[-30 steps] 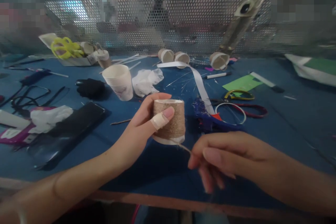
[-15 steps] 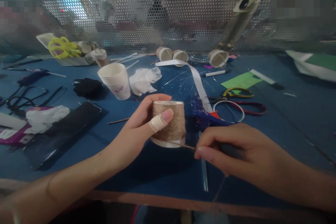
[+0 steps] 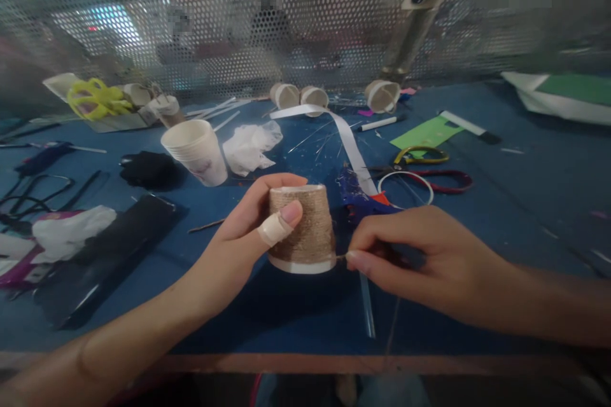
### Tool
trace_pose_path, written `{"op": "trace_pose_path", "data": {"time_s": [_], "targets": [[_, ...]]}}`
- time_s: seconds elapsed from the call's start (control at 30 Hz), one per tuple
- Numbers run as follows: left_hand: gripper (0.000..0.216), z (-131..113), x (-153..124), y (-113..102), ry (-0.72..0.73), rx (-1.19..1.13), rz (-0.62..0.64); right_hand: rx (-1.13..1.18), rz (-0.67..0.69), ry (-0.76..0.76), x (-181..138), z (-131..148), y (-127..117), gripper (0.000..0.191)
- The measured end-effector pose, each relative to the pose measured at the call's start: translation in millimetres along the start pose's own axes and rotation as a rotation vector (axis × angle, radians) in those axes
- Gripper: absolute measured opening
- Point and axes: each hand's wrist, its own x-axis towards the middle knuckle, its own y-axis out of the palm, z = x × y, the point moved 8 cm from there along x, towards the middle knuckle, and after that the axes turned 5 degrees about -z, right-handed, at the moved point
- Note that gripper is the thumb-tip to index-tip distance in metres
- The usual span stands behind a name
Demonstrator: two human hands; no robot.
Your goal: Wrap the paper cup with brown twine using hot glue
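My left hand (image 3: 258,222), with a bandage round its thumb, grips a paper cup (image 3: 310,229) wrapped in brown twine. A white band of the cup shows bare along its lower edge. To the right, my right hand (image 3: 396,254) pinches the twine (image 3: 340,258) where it leaves the cup near that band. A loose tail of twine hangs below this hand towards the table edge. Under the right hand lies a clear glue stick (image 3: 367,308). Just behind it is a blue tool (image 3: 356,194) with an orange-red tip, partly hidden.
Stacked paper cups (image 3: 198,152) and crumpled tissue (image 3: 252,146) stand behind my left hand. Scissors (image 3: 429,172), a tape ring, green paper (image 3: 424,137) and a marker lie at right. A black phone-like slab (image 3: 109,254) lies at left. Perforated metal (image 3: 214,32) closes off the back.
The twine now lies round the cup's front, where it crossed the white band at a slant before. My right hand has come closer to the cup, and the view has shifted slightly.
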Motion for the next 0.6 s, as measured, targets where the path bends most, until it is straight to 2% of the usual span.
{"op": "trace_pose_path", "data": {"time_s": [0.33,0.6], "targets": [[0.037,2.8,0.4,1.7,-0.015,-0.011,0.003,0.004,-0.031,-0.012,-0.8,0.2,-3.9,0.024],[0.037,3.6,-0.2,4.5,-0.014,-0.013,0.009,-0.034,0.011,0.010,4.4,3.7,-4.0,0.027]]}}
